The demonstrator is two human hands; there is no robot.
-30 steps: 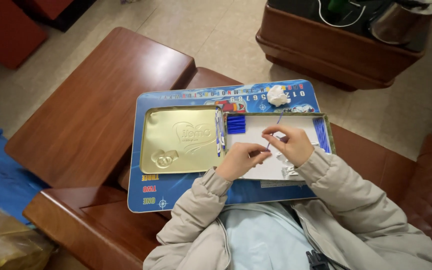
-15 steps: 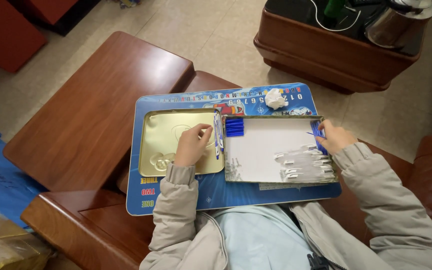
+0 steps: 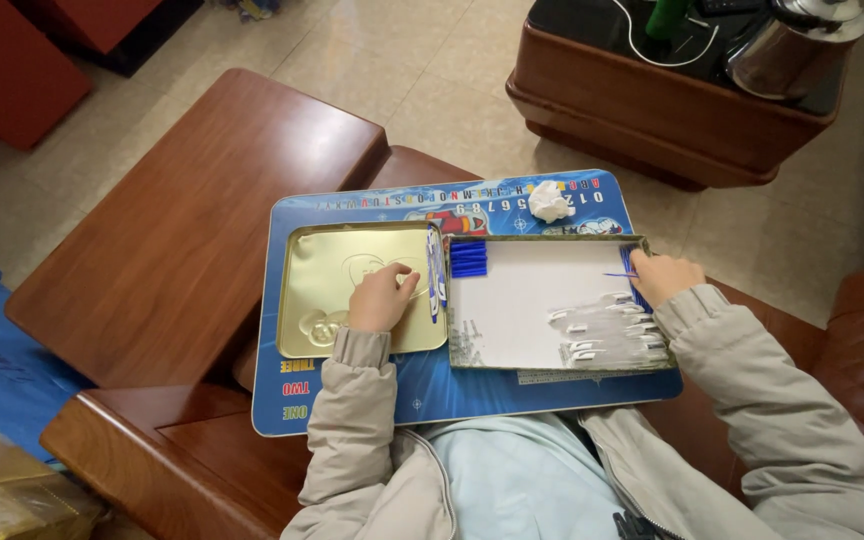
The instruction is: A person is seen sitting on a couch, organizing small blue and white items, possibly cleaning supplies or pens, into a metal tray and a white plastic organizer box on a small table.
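A thin blue stick point(image 3: 620, 274) is pinched in the right hand point(image 3: 664, 277) at the tin's point(image 3: 512, 320) right edge. The left hand point(image 3: 382, 298) rests loosely curled on the gold lid point(image 3: 317, 275). More blue sticks point(image 3: 468, 258) lie in the tin's upper left corner, clear pieces point(image 3: 602, 335) at lower right.

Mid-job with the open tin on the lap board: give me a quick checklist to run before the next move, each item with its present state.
1. Open tin lies flat on the blue lap board: ok.
2. Left hand rests on the gold lid, steadying it: ok.
3. Right hand at the tin's right edge, pinching a thin blue stick: ok.
4. Blue stick bundle sits in the tin's top-left corner: ok.
5. Clear wrappers lie inside the tin, whether empty: cannot tell.
6. Crumpled white paper lies on the board outside the tin: ok.
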